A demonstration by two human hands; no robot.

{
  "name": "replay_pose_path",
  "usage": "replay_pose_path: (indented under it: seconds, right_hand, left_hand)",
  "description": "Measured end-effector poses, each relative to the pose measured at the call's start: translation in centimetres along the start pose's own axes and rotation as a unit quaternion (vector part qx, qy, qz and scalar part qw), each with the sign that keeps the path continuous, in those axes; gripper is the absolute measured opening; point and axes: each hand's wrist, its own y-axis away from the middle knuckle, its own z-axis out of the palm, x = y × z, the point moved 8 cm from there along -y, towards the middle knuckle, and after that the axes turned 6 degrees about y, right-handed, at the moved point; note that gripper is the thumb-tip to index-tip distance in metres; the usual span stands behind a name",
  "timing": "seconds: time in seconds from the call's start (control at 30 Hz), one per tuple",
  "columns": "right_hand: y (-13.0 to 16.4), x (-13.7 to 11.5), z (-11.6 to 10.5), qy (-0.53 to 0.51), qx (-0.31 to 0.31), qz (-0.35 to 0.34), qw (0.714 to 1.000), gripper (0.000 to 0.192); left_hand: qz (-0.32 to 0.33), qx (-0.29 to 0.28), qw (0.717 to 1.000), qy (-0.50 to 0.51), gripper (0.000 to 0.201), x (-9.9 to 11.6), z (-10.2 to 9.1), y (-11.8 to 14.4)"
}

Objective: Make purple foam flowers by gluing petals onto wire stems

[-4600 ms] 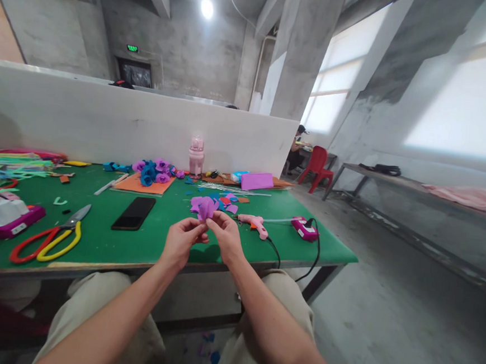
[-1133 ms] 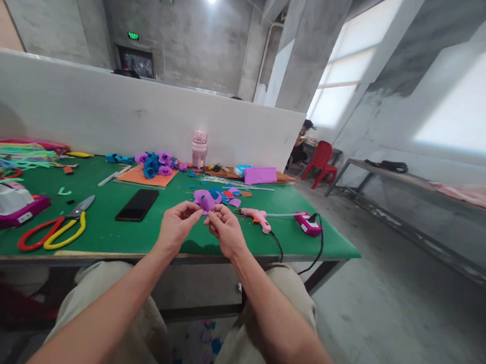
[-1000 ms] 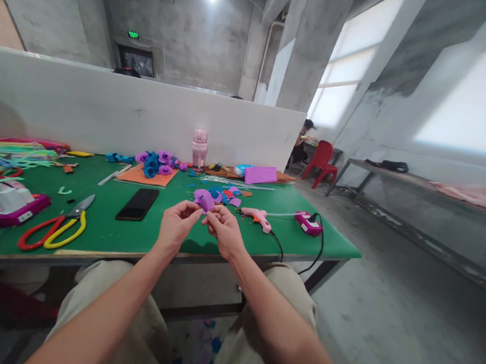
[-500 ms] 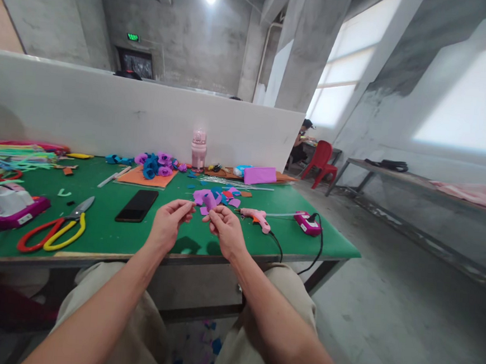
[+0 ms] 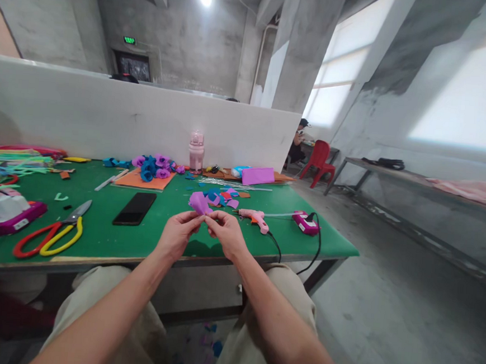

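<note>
A purple paper flower (image 5: pixel 200 203) rises above my fingertips, its base pinched between both hands over the front of the table. My left hand (image 5: pixel 179 233) is closed on its left side, thumb and forefinger together. From the other side my right hand (image 5: pixel 225 232) grips the same base, its fingertips meeting those of the left. Just beyond the flower lie blue, purple and red paper scraps (image 5: pixel 223 196). To the right of my right hand a pink glue gun (image 5: pixel 257 218) rests on its side, with a glue stick in its back end.
Scissors (image 5: pixel 60 229) and a black phone (image 5: pixel 135 208) lie to the left. Finished paper flowers (image 5: pixel 155 166) sit on orange sheets, near a pink bottle (image 5: pixel 196 151). A purple power socket (image 5: pixel 306 223) with a black cable is at the right. A person (image 5: pixel 299 141) sits beyond a red chair (image 5: pixel 320 161).
My left hand has moved right to meet my right hand and now pinches the flower's base too. The purple paper has tilted leftward.
</note>
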Motion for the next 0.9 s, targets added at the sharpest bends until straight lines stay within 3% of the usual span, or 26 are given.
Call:
replay_pose_path:
  seconds: [0.17,0.37,0.57,0.73,0.9]
  right_hand:
    - [0.0,0.2,-0.2,0.011,-0.015,0.021,1.000,0.024]
    - [-0.4,-0.4,-1.3,0.050,0.032,-0.044,0.997,0.024]
    - [-0.1,-0.4,-0.2,-0.028,0.018,-0.030,0.999,0.023]
    - [0.3,-0.6,0.0,-0.040,0.032,-0.027,0.998,0.021]
    - [0.5,-1.1,-0.4,0.034,0.055,-0.076,0.995,0.018]
  left_hand:
    - [-0.015,0.010,0.999,0.036,0.024,-0.1,0.3,0.3]
    - [-0.001,-0.012,0.999,0.039,0.022,0.4,1.1,0.6]
    - [-0.003,-0.056,0.998,0.029,0.023,0.0,1.6,0.7]
    - [0.023,-0.050,0.998,0.027,0.019,0.1,1.4,0.8]
    - [0.037,-0.035,0.998,0.020,0.021,0.1,1.1,0.7]
